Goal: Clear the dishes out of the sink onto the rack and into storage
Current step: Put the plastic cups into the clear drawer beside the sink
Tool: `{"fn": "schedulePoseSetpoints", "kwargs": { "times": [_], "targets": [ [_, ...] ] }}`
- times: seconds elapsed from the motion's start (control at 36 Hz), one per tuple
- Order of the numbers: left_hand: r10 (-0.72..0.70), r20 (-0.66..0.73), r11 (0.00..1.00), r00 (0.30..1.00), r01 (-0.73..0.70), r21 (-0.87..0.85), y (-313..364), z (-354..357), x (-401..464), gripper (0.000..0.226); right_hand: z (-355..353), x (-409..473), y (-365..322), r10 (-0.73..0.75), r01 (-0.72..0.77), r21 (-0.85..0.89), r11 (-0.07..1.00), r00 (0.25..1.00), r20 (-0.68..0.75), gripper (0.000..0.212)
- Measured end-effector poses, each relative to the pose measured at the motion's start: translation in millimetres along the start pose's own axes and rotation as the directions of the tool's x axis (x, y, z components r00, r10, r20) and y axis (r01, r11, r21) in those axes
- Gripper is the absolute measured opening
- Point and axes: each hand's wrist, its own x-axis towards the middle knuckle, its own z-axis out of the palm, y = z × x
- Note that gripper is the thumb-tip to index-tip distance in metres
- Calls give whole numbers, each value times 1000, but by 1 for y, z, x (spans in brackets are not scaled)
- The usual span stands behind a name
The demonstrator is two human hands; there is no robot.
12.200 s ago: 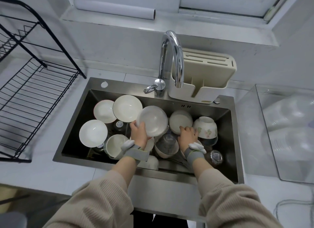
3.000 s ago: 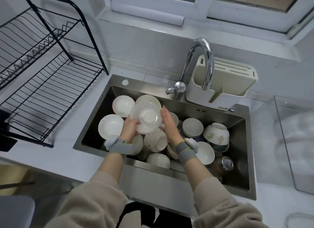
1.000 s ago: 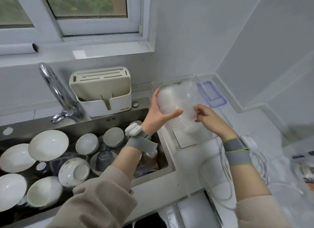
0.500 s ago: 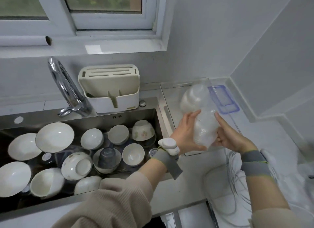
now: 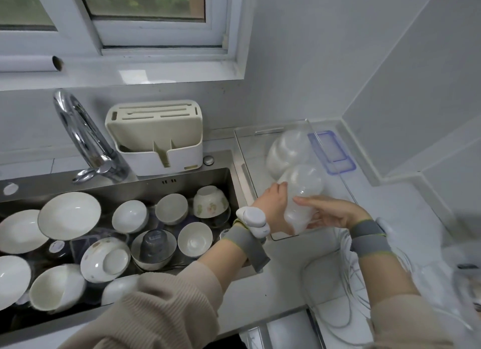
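My left hand (image 5: pixel 273 208) and my right hand (image 5: pixel 329 213) both grip a white bowl (image 5: pixel 302 192), seen blurred through the clear wall of a plastic storage box (image 5: pixel 260 145) on the counter right of the sink. Another white bowl (image 5: pixel 287 150) lies deeper in the box. The steel sink (image 5: pixel 197 178) holds several white bowls and plates, among them a floral bowl (image 5: pixel 210 201) upside down and a bowl with a glass in it (image 5: pixel 153 249).
A cream knife block (image 5: pixel 156 135) and a chrome tap (image 5: pixel 83 137) stand behind the sink. The box's blue-rimmed lid (image 5: pixel 331 150) lies against the right wall. White cables (image 5: pixel 346 296) loop on the counter near my right arm.
Both hands have carried the bowl from the sink rightwards and lowered it into the clear box. The view has swung from the rack side to the box side.
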Motion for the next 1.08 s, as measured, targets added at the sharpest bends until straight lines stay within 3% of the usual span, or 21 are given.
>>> {"fn": "schedulePoseSetpoints", "kwargs": {
  "times": [0.22, 0.36, 0.5, 0.64, 0.92, 1.0, 1.08],
  "targets": [
    [-21, 53, 998, 998, 17, 62, 3, -3, 7, 108, 0, -2, 0, 1, 0, -24, 1000, 999, 48, 39],
    [-8, 95, 997, 995, 0, 81, 5, -11, 10, 106, 3, 3, 1, 14, -14, -14, 1000, 1000, 23, 53],
    [45, 98, 987, 994, -59, 148, 5, -12, 9, 100, 5, 14, 0, 51, -23, 177, 984, 987, -153, 65],
    [-8, 149, 981, 989, -21, 190, 8, -9, 13, 98, 0, 25, 10, 3, 104, 192, 976, 873, -489, 59],
    [-189, 331, 947, 924, 82, 311, 10, 3, 30, 102, 0, 22, 5, 19, 11, 61, 998, 884, -468, 73],
    [-202, 352, 945, 914, 87, 315, 11, 4, 34, 101, 2, 24, 5, -22, 28, 3, 1000, 851, -525, 94],
    [-212, 336, 935, 918, 91, 343, 13, 7, 32, 105, 6, 27, 3, -55, 95, 35, 995, 798, -600, 96]
  ]
}}
